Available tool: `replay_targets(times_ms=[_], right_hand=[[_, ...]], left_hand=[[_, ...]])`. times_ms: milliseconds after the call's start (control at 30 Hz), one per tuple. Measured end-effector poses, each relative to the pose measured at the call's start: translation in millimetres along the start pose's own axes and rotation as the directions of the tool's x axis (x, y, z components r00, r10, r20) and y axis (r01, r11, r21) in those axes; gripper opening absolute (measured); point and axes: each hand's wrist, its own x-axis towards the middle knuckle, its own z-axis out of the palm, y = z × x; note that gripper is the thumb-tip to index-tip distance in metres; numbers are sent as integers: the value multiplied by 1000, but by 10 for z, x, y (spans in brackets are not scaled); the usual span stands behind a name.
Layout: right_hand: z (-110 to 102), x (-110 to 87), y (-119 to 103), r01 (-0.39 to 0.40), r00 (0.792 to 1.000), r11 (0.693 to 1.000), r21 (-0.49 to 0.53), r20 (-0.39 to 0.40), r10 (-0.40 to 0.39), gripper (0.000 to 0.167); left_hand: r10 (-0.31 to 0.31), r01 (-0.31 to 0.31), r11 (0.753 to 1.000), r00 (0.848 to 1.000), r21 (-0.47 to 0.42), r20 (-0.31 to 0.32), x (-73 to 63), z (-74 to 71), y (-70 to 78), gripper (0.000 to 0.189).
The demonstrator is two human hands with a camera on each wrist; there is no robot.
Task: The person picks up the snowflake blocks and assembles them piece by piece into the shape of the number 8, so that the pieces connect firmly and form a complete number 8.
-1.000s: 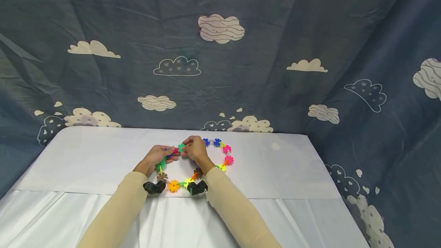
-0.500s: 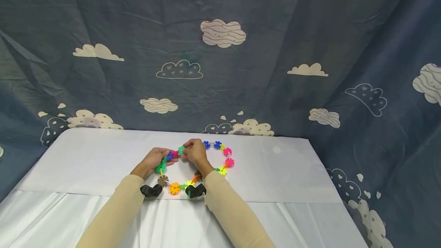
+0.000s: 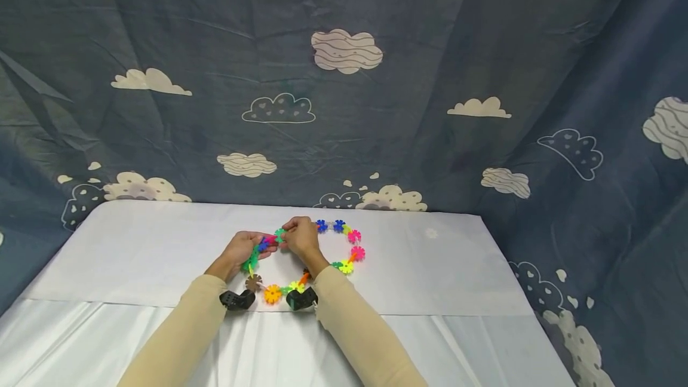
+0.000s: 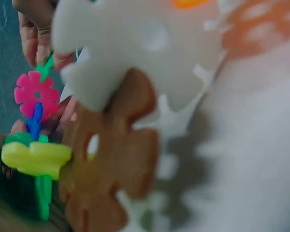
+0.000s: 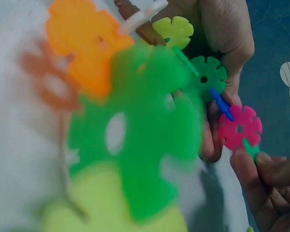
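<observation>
A chain of interlocking flower discs [image 3: 272,294] in many colours curves in a loop on the white table. At its upper left, my left hand [image 3: 236,254] holds the chain by the part near a blue disc [image 5: 221,104] and a pink disc [image 5: 240,128], with fingers behind them. My right hand [image 3: 303,239] pinches a small green disc [image 3: 279,233] that joins the pink one. In the left wrist view, a brown disc [image 4: 106,164] and a whitish disc [image 4: 150,43] loom close and blurred. Part of the loop is hidden behind the right hand and wrist.
Right of my right hand, blue discs [image 3: 338,226], a pink disc [image 3: 357,253] and a yellow disc [image 3: 346,267] lie on the table [image 3: 430,279]. A pale flower-shaped disc [image 3: 431,233] lies farther right. A dark cloud-print curtain [image 3: 376,136] hangs behind the table.
My right hand has shifted slightly left with the green disc, toward my left hand. The left hand has kept its hold and barely moved. The head view tilted a little earlier on.
</observation>
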Motion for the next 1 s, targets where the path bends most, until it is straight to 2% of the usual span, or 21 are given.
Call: replay_targets(times_ms=[167,267,333,367,467,533,567,633,700,767,867,1000], right_hand=[[-46,11,10,25,1000,997,-70,11,-24,9],[-95,18,12,59,998,985,-161,45,-53,8],[-145,21,8,89,993,980,-180,91,-73,10],[-180,24,9,92,991,984,-156,114,-75,13],[-340,35,40,59,987,998,16,147,-61,22],[-515,47,101,36,990,987,155,130,-57,26],[-624,45,142,38,992,978,204,109,-61,27],[-864,51,260,57,997,975,216,40,-67,25],[-1129,63,410,76,997,981,179,-43,-69,22],[-1404,70,594,71,988,993,95,-142,-57,19],[-1827,56,897,18,955,999,-33,-295,-27,16],[-2334,-50,1252,-104,895,984,-142,-445,31,19]], left_hand=[[-9,8,1000,1000,25,10,6,35,32,37],[-20,18,999,998,35,65,9,9,63,38],[-33,29,999,994,34,107,18,-37,82,39],[-40,37,999,992,28,123,24,-57,90,39],[-68,65,998,986,28,151,38,-97,123,44],[-83,77,996,984,43,156,47,-95,144,50],[-90,82,995,984,58,154,47,-86,157,53],[-100,85,991,984,99,150,50,-75,180,55],[-103,83,987,984,140,142,49,-79,200,53],[-99,74,982,985,175,139,42,-87,214,48],[-91,65,979,987,192,133,36,-79,212,41],[-98,76,987,983,142,154,39,6,158,37]])
